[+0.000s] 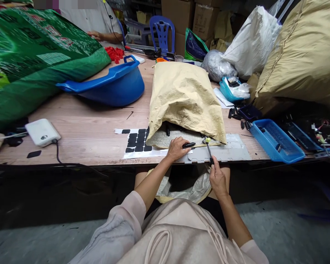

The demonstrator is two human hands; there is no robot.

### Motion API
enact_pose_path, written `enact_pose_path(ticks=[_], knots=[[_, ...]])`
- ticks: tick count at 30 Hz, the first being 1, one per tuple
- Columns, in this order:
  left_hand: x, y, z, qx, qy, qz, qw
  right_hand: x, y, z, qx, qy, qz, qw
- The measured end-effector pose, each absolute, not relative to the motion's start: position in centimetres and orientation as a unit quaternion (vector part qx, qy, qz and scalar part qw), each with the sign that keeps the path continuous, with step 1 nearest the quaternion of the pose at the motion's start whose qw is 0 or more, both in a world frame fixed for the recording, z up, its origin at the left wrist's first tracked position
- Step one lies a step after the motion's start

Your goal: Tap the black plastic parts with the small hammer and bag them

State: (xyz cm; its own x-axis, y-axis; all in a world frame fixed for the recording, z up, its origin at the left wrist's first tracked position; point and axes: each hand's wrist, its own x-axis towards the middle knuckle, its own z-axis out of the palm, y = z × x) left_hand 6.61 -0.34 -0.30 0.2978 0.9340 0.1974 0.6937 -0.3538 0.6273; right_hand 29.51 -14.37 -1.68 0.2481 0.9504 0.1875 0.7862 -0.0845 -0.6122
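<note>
My left hand [178, 148] rests at the mouth of a tan woven sack [185, 84], its fingers closed on a slim black plastic piece [189, 145] that points right. In my right hand [217, 178] is a small hammer-like tool [209, 148] with a dark handle, a metal shaft and a yellow-green head. That head is at the sack's front lip, just right of the black piece. The sack lies on the table with its opening toward me, and a few dark pieces show inside. A sheet of black stickers [137, 141] lies partly under it.
A blue basin [107, 86] and a green sack [44, 55] are on the left, near a white box with a cable [42, 132]. At right stands a blue basket [276, 141]. An open bag [187, 192] sits between my knees. Another person [90, 22] is across the table.
</note>
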Motion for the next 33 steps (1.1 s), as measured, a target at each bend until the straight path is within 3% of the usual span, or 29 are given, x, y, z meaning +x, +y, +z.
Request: enact_pose_path(ticks=[7, 12, 17, 22, 26, 29, 33], knots=[[6.3, -1.0, 0.7, 0.775, 0.511, 0.299, 0.222, 29.5, -14.3, -2.1, -0.724, -0.607, 0.120, 0.305], [5.4, -7.7, 0.3, 0.827, 0.375, 0.331, 0.257, 29.5, -14.3, -2.3, -0.726, -0.605, 0.114, 0.307], [5.8, -13.4, -3.2, 0.820, 0.435, 0.173, 0.329, 29.6, -14.2, -2.5, -0.718, -0.610, 0.117, 0.315], [6.6, -13.7, -4.3, 0.807, 0.467, -0.003, 0.361, 29.6, -14.1, -2.3, -0.720, -0.613, 0.115, 0.304], [6.7, -10.8, -0.7, 0.812, 0.458, 0.134, 0.336, 29.6, -14.2, -2.1, -0.722, -0.615, 0.115, 0.297], [5.6, -6.1, 2.6, 0.743, 0.559, 0.263, 0.257, 29.6, -14.2, -2.2, -0.724, -0.613, 0.114, 0.296], [3.3, 0.8, 5.1, 0.599, 0.738, 0.254, 0.178, 29.7, -14.1, -2.6, -0.719, -0.614, 0.124, 0.301]])
